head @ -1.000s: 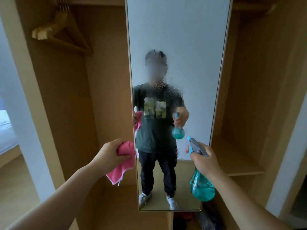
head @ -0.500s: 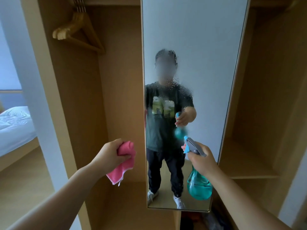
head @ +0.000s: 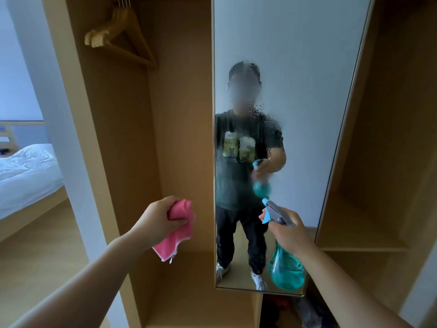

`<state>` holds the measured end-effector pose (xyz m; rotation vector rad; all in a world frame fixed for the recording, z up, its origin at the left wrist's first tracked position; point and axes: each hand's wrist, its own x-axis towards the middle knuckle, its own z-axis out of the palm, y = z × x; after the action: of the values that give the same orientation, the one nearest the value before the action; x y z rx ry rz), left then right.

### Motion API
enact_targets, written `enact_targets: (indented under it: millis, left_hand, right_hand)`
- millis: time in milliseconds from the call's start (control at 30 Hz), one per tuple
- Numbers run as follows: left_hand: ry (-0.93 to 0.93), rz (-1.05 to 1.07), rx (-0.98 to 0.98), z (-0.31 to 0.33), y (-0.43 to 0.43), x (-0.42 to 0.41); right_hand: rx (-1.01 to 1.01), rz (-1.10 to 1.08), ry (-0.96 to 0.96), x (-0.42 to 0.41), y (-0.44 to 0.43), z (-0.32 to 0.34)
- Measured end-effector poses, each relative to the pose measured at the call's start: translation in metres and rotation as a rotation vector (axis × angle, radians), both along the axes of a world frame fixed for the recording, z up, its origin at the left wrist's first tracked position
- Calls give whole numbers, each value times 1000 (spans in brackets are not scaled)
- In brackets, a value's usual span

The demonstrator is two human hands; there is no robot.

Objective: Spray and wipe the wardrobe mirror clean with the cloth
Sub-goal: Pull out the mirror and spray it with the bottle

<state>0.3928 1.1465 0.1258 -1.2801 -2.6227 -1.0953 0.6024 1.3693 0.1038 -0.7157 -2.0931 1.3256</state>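
the mirror (head: 295,67) wears spray droplets across its middle but no wiping shows yet, with the right hand (head: 289,233) gripping the spray bottle (head: 286,266) before it and the left hand (head: 158,221) clutching the pink cloth (head: 176,235) off the glass.

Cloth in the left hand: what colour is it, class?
Pink cloth, clearest in the head view.

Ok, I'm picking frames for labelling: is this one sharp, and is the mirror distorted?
Head view: wide-angle lens splays the tall wardrobe mirror and wooden panels outward; light soft and even, no hard glare; spray droplets mottle the glass mid-height; the teal plastic spray bottle in the right hand and pink cloth in the left hand are fairly sharp.
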Motion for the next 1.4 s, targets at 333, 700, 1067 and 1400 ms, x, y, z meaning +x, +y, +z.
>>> enact_targets:
  millis: [333,700,1067,1400]
  left_hand:
    - [-59,-7,-53,-32,7,11]
    - [-102,61,-134,-63,-2,14]
    - [-115,73,-131,-69,-9,8]
    - [-103,23,-142,-63,6,18]
  right_hand:
    - [-71,15,-94,4,-13,-32]
    - [-61,28,-163,-9,-19,-69]
    - [-71,-59,-129,-9,-9,-88]
    - [-169,-99,-80,20,6,-85]
